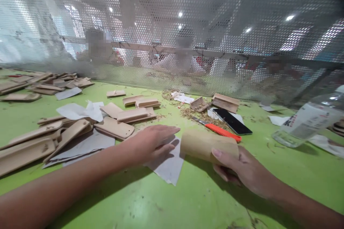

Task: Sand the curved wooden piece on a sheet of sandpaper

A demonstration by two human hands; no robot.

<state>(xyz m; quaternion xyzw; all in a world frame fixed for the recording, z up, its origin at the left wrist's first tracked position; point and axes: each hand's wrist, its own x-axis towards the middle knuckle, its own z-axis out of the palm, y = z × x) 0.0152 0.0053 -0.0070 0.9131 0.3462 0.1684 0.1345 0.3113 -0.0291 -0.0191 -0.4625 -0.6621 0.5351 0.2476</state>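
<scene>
My right hand (242, 168) is closed around a curved tan wooden piece (201, 145), thumb on its upper face, raised a little above the green table (199, 207). My left hand (154, 141) has its fingers stretched out, pointing at the piece with a small gap between. Under those fingers lies a pale sheet of paper (169, 168); whether they touch it I cannot tell. Just behind the wooden piece rests an orange-handled cutter (223, 131), beside a black phone (232, 121).
Similar wooden pieces (114, 127) and paper sheets (86, 146) are heaped at the left. Shavings (193, 116) lie near the phone. A clear plastic bottle (306, 125) tilts at the right. A perforated screen (150, 25) closes off the back, with people behind it.
</scene>
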